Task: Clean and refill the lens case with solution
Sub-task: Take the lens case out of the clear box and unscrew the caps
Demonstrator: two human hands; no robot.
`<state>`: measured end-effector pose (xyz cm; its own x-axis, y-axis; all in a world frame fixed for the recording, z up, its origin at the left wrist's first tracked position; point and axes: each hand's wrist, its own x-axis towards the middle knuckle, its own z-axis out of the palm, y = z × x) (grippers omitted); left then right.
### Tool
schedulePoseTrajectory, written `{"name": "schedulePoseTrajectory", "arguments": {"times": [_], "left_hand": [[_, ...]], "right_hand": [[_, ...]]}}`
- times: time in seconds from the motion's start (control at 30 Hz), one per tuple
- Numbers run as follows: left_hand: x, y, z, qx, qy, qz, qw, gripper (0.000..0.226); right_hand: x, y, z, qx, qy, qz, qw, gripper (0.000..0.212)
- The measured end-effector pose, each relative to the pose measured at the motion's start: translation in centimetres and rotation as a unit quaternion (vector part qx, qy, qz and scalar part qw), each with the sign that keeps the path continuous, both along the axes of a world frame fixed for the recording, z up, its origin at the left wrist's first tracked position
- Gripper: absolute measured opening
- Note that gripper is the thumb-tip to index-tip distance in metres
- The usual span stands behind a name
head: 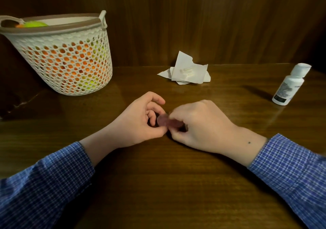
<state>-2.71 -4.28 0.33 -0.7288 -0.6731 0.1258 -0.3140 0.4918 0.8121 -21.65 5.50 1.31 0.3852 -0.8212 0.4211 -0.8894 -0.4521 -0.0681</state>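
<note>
At the centre of the bench, both hands meet over the lens case, a small purplish piece held just above the wood. The left hand pinches its left end between thumb and curled fingers; the right hand closes around its right end, covering that half. Whether a cap is being turned cannot be told. The step in hand is judged to be opening the case: it goes best with one end held steady, the other twisted gently, and the case kept level over the bench. Beyond the hands lies a crumpled tissue. The solution bottle stands well apart at far right, its cap on. A perforated basket sits at far left.
</note>
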Motion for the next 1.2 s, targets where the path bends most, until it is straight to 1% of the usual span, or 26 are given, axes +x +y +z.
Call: {"name": "schedulePoseTrajectory", "arguments": {"times": [0.07,0.17,0.2,0.3,0.37,0.53,0.67,0.8,0.87,1.03,1.13,1.2], "left_hand": [[0.0,-0.1,0.0,0.0,-0.002,0.001,1.0,0.067],[0.1,-0.2,0.1,-0.002,-0.011,0.0,1.0,0.071],[0.2,-0.2,0.1,0.003,-0.013,-0.001,1.0,0.071],[0.1,-0.3,0.4,0.021,-0.019,0.001,1.0,0.072],[0.0,-0.3,0.5,0.02,-0.027,0.008,0.999,0.071],[-0.2,0.1,0.3,0.006,-0.032,0.041,0.999,0.069],[-0.4,0.6,0.2,-0.006,-0.033,0.072,0.997,0.072],[-0.7,1.2,0.0,-0.02,-0.036,0.106,0.993,0.072],[-0.8,1.4,0.0,-0.022,-0.039,0.119,0.992,0.071],[-0.8,1.7,0.1,-0.024,-0.045,0.13,0.99,0.072],[-0.8,2.0,0.1,-0.028,-0.043,0.136,0.989,0.077],[-0.8,2.1,0.1,-0.033,-0.043,0.138,0.989,0.082]], "right_hand": [[-0.6,-0.2,-0.4,0.008,-0.064,-0.003,0.998,0.023],[-1.4,-0.7,-0.9,0.038,-0.201,-0.018,0.979,0.028],[-1.6,-1.0,-1.0,0.045,-0.24,-0.027,0.969,0.026],[-2.2,-1.9,-1.4,0.059,-0.359,-0.066,0.929,0.01],[-2.6,-2.4,-1.6,0.077,-0.404,-0.09,0.907,0.006],[-3.0,-3.5,-1.9,0.124,-0.414,-0.137,0.891,0.009],[-3.0,-4.4,-1.8,0.135,-0.42,-0.167,0.882,0.013],[-2.7,-4.9,-2.0,0.108,-0.379,-0.195,0.898,0.018],[-2.6,-4.9,-2.1,0.101,-0.371,-0.202,0.901,0.019],[-2.6,-4.5,-2.3,0.085,-0.35,-0.193,0.913,0.01],[-2.6,-3.3,-2.1,0.028,-0.355,-0.178,0.917,0.02],[-2.7,-1.9,-1.7,-0.014,-0.359,-0.14,0.923,0.018]]}}
